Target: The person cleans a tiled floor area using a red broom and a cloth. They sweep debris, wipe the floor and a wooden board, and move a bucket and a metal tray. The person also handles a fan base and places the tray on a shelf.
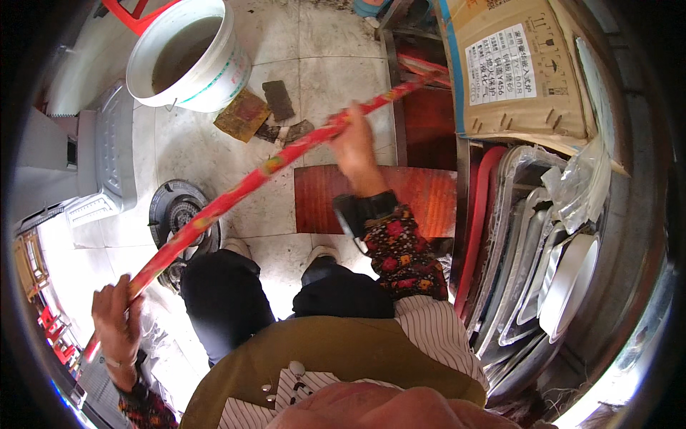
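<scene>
A long red patterned pole (214, 212) slants across the view, from the lower left to the upper right. Near its lower end my left hand (115, 322) is closed around it. Farther up, my right hand (353, 150) grips the same pole, with a dark band on the wrist and a flowered sleeve below. The pole's far end reaches over a metal-framed shelf with dark red boards (429, 128), beside a cardboard box; what is at its tip cannot be made out. Under my right forearm lies a reddish wood-grain board (321, 201).
A white bucket (230, 69) of murky liquid stands at the upper left, near a brown block (242, 115). Left of my feet is a round black object (185, 212); farther left, a grey plastic stool (115, 145). Right are the cardboard box (514, 118) and upright metal trays (504, 241).
</scene>
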Demonstrator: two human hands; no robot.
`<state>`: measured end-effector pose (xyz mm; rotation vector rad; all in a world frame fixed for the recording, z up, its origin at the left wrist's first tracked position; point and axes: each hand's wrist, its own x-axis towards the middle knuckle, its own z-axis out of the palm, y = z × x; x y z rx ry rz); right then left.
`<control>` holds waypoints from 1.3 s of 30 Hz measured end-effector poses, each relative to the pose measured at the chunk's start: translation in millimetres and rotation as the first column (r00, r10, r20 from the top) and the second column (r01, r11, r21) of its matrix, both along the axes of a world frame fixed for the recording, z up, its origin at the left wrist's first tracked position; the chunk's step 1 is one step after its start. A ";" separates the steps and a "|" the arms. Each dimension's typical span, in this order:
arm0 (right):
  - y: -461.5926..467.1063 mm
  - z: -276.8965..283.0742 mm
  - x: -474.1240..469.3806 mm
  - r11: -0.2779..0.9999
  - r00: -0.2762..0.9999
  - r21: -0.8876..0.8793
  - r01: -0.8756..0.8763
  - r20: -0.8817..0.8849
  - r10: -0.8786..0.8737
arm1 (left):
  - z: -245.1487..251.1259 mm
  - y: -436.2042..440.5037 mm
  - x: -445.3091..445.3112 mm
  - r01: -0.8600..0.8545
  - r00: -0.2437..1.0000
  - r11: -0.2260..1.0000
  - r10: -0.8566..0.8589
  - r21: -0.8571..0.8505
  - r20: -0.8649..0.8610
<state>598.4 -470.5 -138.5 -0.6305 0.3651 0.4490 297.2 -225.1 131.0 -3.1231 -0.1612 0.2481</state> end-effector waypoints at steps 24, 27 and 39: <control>-79.7 2.8 -43.9 0.999 0.996 -0.035 -0.028 0.087 0.031 | -100.2 47.1 -6.8 0.099 0.984 0.961 -0.056 -0.258 0.169; -116.8 -5.6 -47.1 0.989 0.997 -0.131 0.069 -0.006 -0.070 | -114.1 47.3 23.6 0.202 0.971 0.962 -0.173 -0.183 0.163; 22.3 -4.6 -114.0 0.672 0.671 0.219 -0.708 -0.087 0.736 | -64.7 129.0 -167.0 -0.211 0.967 0.977 0.204 -0.027 -0.155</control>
